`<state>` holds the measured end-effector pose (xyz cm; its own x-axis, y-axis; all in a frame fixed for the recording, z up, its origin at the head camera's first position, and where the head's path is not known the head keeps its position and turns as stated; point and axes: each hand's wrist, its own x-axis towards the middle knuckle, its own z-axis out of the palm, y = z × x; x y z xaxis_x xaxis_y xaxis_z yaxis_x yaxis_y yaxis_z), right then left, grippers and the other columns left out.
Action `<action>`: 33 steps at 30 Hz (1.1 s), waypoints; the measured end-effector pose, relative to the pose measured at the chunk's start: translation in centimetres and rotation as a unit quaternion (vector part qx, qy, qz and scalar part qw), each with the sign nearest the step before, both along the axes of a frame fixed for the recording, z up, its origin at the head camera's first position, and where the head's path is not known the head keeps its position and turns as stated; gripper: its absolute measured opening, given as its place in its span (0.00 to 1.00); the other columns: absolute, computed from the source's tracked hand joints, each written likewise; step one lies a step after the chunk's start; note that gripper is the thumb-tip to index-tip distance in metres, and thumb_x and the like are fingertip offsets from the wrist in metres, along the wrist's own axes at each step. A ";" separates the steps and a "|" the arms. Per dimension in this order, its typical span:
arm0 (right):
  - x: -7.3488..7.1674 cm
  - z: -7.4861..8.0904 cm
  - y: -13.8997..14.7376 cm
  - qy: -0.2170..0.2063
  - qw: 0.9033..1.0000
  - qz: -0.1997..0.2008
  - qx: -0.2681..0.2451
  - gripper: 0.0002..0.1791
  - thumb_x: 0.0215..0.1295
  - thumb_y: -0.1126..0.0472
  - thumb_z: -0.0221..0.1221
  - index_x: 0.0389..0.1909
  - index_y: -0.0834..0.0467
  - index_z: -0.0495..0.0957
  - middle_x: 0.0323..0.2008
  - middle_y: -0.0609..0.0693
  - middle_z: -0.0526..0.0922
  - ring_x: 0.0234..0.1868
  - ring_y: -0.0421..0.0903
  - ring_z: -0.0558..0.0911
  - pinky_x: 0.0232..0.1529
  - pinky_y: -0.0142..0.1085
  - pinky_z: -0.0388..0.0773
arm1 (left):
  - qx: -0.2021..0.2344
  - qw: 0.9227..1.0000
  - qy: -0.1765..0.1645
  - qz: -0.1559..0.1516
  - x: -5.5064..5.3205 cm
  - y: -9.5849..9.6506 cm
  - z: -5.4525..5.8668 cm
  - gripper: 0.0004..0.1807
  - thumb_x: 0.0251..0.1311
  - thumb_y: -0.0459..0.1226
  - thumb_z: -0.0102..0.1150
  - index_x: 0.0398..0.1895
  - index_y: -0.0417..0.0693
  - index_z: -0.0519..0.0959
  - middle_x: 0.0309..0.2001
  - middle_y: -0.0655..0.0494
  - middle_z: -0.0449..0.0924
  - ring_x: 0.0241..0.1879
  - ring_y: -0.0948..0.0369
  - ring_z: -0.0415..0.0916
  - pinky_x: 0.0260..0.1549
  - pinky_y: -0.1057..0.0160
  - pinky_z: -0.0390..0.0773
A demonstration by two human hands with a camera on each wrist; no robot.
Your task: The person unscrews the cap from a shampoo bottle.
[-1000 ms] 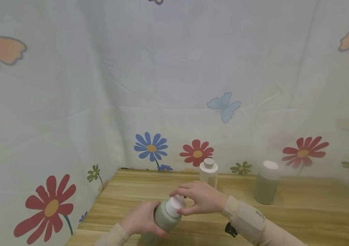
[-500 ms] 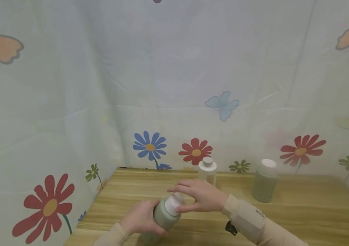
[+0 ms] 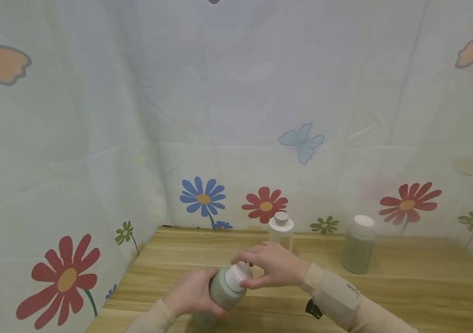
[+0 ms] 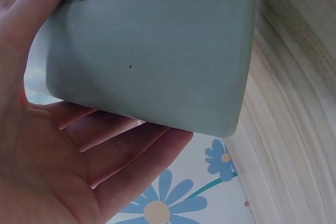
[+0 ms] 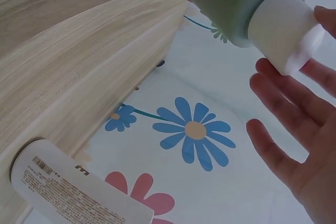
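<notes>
A pale green bottle [image 3: 225, 294] with a white cap [image 3: 235, 277] is held tilted above the wooden table, its cap end up and to the right. My left hand [image 3: 192, 292] grips the bottle's body, thumb on one side and fingers on the other. In the left wrist view, printed text and a barcode show on the bottle's lower part. My right hand [image 3: 276, 266] pinches the cap between thumb and fingertips. The right wrist view shows the fingertips at the cap's [image 5: 281, 27] edge, with one finger standing free of it.
Behind my right hand stands a white bottle [image 3: 281, 230] with a grey-white cap. Farther right is another green bottle [image 3: 358, 249] with a white lid. The wood-grain table [image 3: 178, 249] meets a flowered curtain [image 3: 236, 115] at the back and left.
The right fingers reached farther over the cap half a second ago; now they have drawn back a little to the right. The left hand keeps its grip on the bottle. The view has shifted slightly.
</notes>
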<state>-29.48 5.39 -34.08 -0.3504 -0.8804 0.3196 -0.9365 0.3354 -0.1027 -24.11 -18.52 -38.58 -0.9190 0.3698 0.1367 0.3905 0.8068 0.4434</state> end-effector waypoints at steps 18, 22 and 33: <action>0.5 0.3 0.1 -0.038 0.998 -0.002 0.045 0.36 0.63 0.37 0.56 0.70 0.44 0.62 0.63 0.42 0.76 0.61 0.41 0.76 0.61 0.52 0.70 | -0.008 1.000 0.002 -0.006 0.4 -0.1 0.0 0.33 0.27 0.55 0.78 0.38 0.51 0.77 0.31 0.65 0.80 0.26 0.73 0.71 0.25 0.69 0.71; 0.5 0.1 0.0 -0.058 0.997 -0.038 0.044 0.32 0.65 0.35 0.53 0.67 0.44 0.66 0.59 0.43 0.79 0.54 0.40 0.80 0.58 0.50 0.73 | -0.006 1.000 -0.009 -0.006 0.5 0.0 0.1 0.32 0.28 0.54 0.78 0.38 0.51 0.77 0.32 0.64 0.80 0.27 0.72 0.72 0.26 0.68 0.72; 0.4 0.0 0.1 -0.015 0.999 0.013 0.031 0.23 0.64 0.44 0.58 0.59 0.44 0.73 0.53 0.40 0.81 0.50 0.39 0.80 0.51 0.39 0.76 | -0.004 1.000 -0.013 -0.016 0.5 0.0 0.0 0.34 0.28 0.56 0.78 0.40 0.51 0.78 0.33 0.64 0.81 0.28 0.73 0.72 0.28 0.69 0.72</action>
